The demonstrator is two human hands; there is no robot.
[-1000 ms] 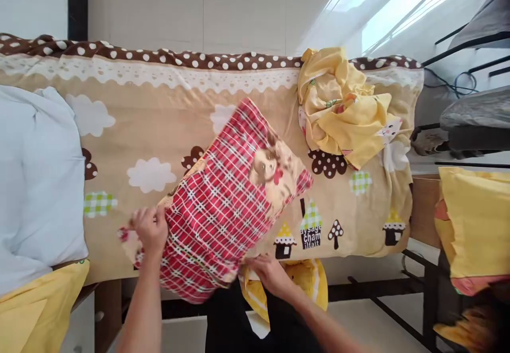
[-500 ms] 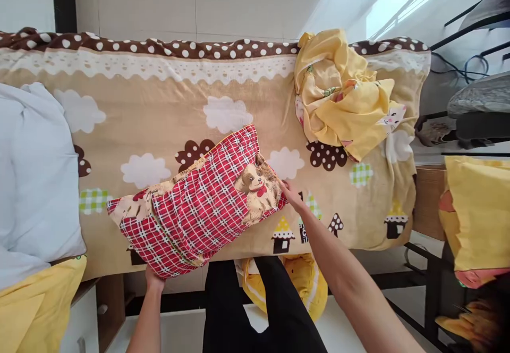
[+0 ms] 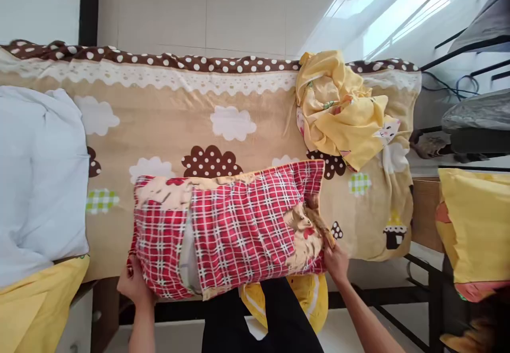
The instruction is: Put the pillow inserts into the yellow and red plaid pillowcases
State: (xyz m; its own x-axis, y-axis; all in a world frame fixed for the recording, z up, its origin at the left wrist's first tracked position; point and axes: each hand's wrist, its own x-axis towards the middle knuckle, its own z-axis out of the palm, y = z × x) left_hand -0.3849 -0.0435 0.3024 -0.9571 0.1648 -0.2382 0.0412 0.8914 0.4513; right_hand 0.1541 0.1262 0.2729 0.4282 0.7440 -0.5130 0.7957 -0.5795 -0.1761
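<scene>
A: Quick Q: where's the pillowcase (image 3: 247, 225), & what's in it?

B: Red plaid case w/ a furry-animal print at its R end, lengthwise L to R over the near edge of the bed (image 3: 171, 124), partly above the person's black-clad legs (image 3: 263, 321). Can't tell if it rests on the bed. A slit gapes toward its L end; pale filling (image 3: 190, 262) shows thru.

A: Hands?

B: L hand (image 3: 137, 286): fingers curled round the lower L corner, grasping it. R hand (image 3: 338, 263): fingers grasping the lower R corner. Case is stretched btwn them.

A: Surroundings?

B: Bunched yellow cloth (image 3: 346, 119) on the bed, far side, R. White bedding (image 3: 40, 177) at far L. Yellow pillow (image 3: 474, 225) at far R; above it, a plastic-wrapped bundle (image 3: 474, 111), contents unclear.
</scene>
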